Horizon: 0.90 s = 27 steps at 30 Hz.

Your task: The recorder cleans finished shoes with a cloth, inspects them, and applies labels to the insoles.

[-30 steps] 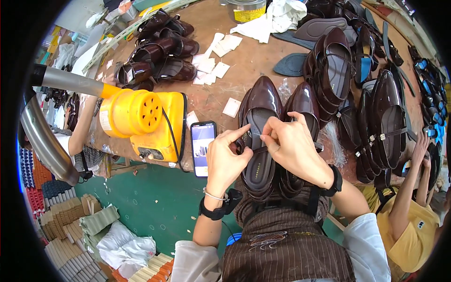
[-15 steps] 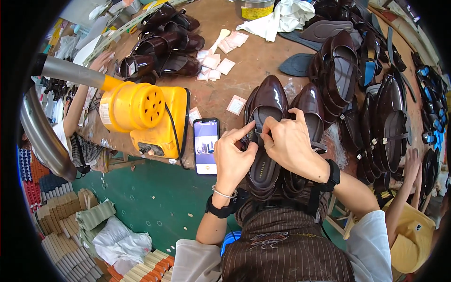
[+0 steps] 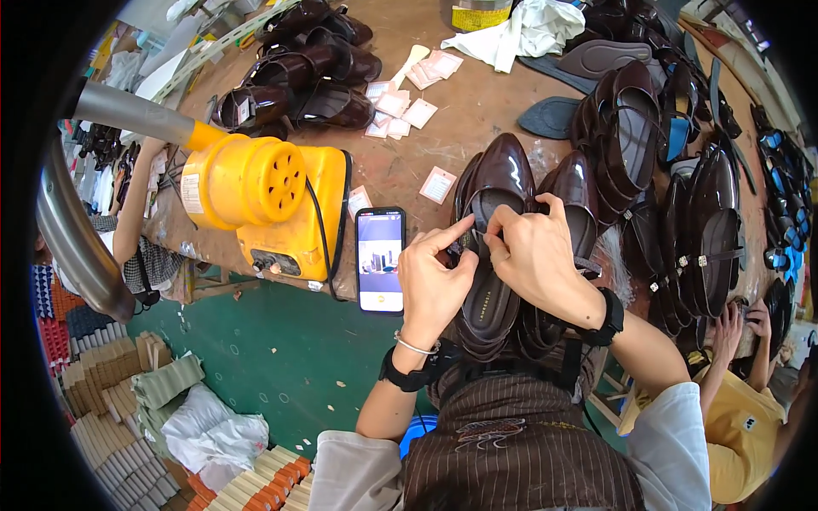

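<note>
A glossy dark brown strapped shoe [image 3: 498, 175] stands at the table's near edge, toe pointing away from me, on top of other similar shoes. My left hand [image 3: 436, 274] grips the shoe's left side by the strap, index finger and thumb on either side of it. From the right, my right hand [image 3: 535, 260] reaches across the shoe's opening and pinches the thin strap near my left fingertips. The fingers partly hide the strap end and any buckle. Beside it on the right, under my right hand, is a matching shoe [image 3: 573, 192].
A yellow blower-like machine [image 3: 273, 183] and a phone [image 3: 380, 264] are to the left. Paper tags [image 3: 394, 104] lie farther back, near a pile of shoes [image 3: 315, 72]. More shoes [image 3: 711, 217] crowd the right. Other people's hands [image 3: 740, 328] show at the right edge.
The view has shifted slightly, so the table things sit a little farther right. My hands keep their grip at the strap. The co-worker's hands at the right have moved apart.
</note>
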Each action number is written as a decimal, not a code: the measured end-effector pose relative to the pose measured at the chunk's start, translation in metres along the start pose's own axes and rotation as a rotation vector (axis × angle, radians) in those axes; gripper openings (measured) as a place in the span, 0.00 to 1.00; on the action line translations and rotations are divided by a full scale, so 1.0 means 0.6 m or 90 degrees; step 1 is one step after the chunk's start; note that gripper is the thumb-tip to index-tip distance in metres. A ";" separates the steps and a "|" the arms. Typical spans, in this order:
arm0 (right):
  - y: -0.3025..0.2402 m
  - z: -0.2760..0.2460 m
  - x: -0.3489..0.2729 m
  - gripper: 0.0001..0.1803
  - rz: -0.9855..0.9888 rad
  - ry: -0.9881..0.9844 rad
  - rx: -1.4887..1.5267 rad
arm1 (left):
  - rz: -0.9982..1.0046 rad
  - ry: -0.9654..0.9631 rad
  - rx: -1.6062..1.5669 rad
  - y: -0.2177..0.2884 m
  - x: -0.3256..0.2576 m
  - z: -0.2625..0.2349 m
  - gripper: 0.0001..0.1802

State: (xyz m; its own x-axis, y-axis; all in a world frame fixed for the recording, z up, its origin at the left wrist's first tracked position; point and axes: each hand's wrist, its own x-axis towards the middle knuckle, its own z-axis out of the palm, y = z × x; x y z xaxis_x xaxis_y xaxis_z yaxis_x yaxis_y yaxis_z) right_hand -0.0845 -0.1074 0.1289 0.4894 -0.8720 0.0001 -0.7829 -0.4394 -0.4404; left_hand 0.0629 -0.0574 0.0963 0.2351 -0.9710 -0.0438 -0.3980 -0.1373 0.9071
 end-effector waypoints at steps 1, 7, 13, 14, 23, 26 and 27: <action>-0.001 0.000 0.001 0.03 0.008 0.001 0.003 | -0.002 0.002 -0.001 0.002 -0.001 -0.001 0.22; 0.003 0.003 -0.001 0.03 0.010 0.002 0.052 | 0.008 0.039 0.055 0.013 -0.001 -0.003 0.18; 0.001 0.007 0.002 0.03 0.018 0.005 0.052 | -0.044 0.016 0.079 0.018 0.002 -0.008 0.15; 0.001 0.007 0.002 0.03 0.018 0.001 0.036 | -0.029 0.017 0.093 0.015 0.003 -0.008 0.16; 0.011 0.008 -0.004 0.03 -0.003 0.007 0.046 | -0.065 0.021 0.080 0.019 0.000 -0.006 0.17; 0.008 0.015 0.004 0.04 0.011 -0.003 0.011 | -0.064 0.021 0.079 0.018 0.000 -0.003 0.16; 0.007 0.015 0.006 0.04 0.011 -0.003 0.011 | -0.060 0.026 0.076 0.019 -0.002 -0.003 0.16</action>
State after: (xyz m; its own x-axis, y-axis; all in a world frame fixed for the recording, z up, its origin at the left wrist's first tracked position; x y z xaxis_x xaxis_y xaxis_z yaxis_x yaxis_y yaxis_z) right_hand -0.0826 -0.1101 0.1191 0.4784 -0.8781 -0.0121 -0.7844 -0.4211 -0.4554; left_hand 0.0597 -0.0577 0.1073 0.3105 -0.9445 -0.1071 -0.4742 -0.2516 0.8437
